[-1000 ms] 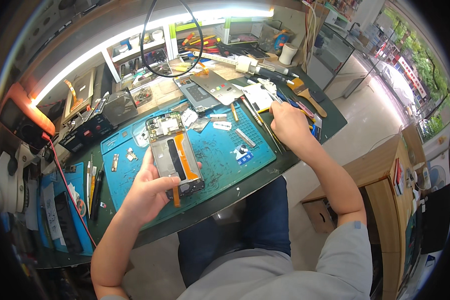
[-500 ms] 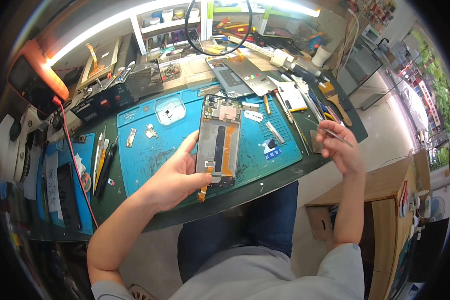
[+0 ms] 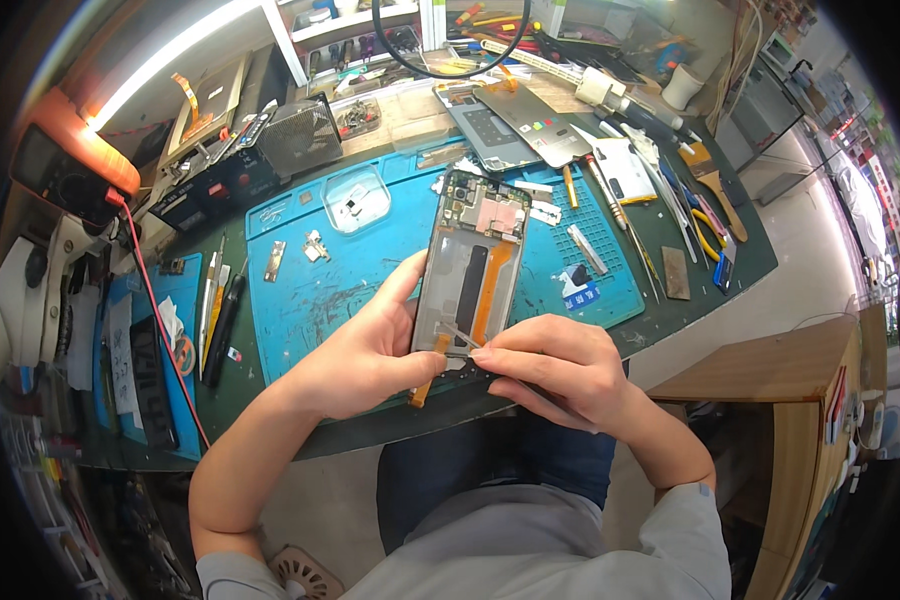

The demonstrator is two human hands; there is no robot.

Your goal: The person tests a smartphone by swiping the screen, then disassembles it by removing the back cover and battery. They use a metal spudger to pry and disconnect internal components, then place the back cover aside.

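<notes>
My left hand (image 3: 370, 355) is closed round the left side of an opened phone (image 3: 495, 195), its thumb over the lower end. The phone stands tilted, its inside showing a pinkish plate, a dark strip and an orange flex cable (image 3: 493, 290). A short orange flex end (image 3: 422, 392) hangs out below the thumb. My right hand (image 3: 560, 365) pinches a slim metal tool (image 3: 460, 335). Its thin tip reaches over the phone's lower inside, close to my left thumb; whether it touches cannot be told. Beneath lies a blue work mat (image 3: 300, 300).
On the mat stand a clear plastic box (image 3: 358, 200) and small metal parts (image 3: 315, 246). Phone panels (image 3: 535, 125), pliers (image 3: 710, 235) and screwdrivers (image 3: 605, 185) lie at the far right. At left hangs an orange multimeter (image 3: 75, 160) with a red lead. A black ring (image 3: 453, 75) arches overhead.
My right hand has come in from the right, bringing the metal tool to the phone's lower end. My left hand still holds the phone. The view has shifted slightly.
</notes>
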